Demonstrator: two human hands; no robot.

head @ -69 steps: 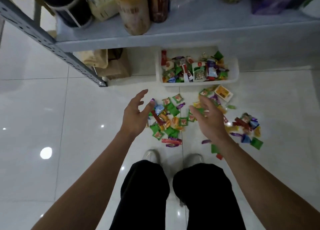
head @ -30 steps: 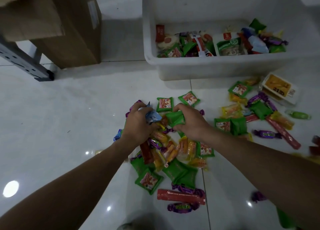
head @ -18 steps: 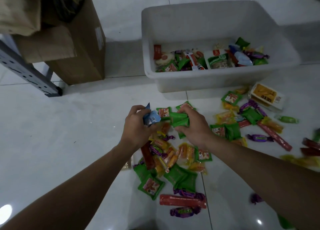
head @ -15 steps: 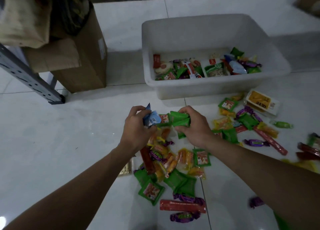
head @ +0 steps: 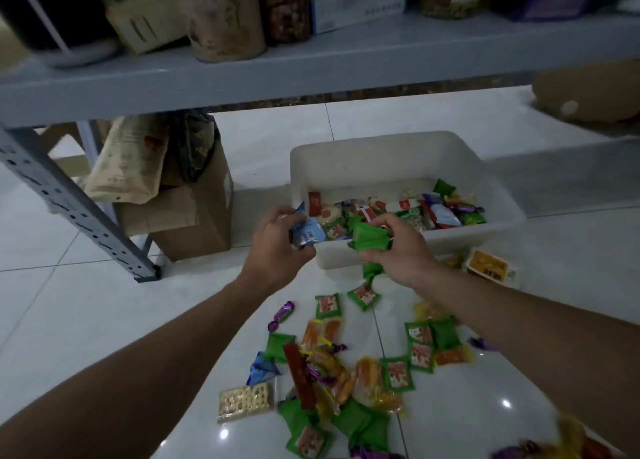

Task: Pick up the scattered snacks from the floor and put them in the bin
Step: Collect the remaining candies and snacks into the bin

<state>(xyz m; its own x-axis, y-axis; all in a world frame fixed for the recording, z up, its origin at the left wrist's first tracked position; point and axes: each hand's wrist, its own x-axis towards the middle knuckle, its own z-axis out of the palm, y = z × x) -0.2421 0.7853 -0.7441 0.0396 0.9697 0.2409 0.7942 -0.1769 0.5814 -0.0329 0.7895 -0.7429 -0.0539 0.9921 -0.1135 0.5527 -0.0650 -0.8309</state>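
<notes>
the left hand [head: 277, 247] has its fingers curled round a few blue packets [head: 306, 232] and the right hand [head: 398, 251] clutches a bunch of green packets [head: 369, 239], both at the near rim of the white bin [head: 381, 161], which sits on the floor [head: 104, 320] at twelve o'clock with mixed snacks inside. more scattered snacks [head: 346, 372] lie on the tiles at six o'clock, a yellow box [head: 488, 268] at three o'clock, a cardboard box [head: 194, 223] at nine.
</notes>
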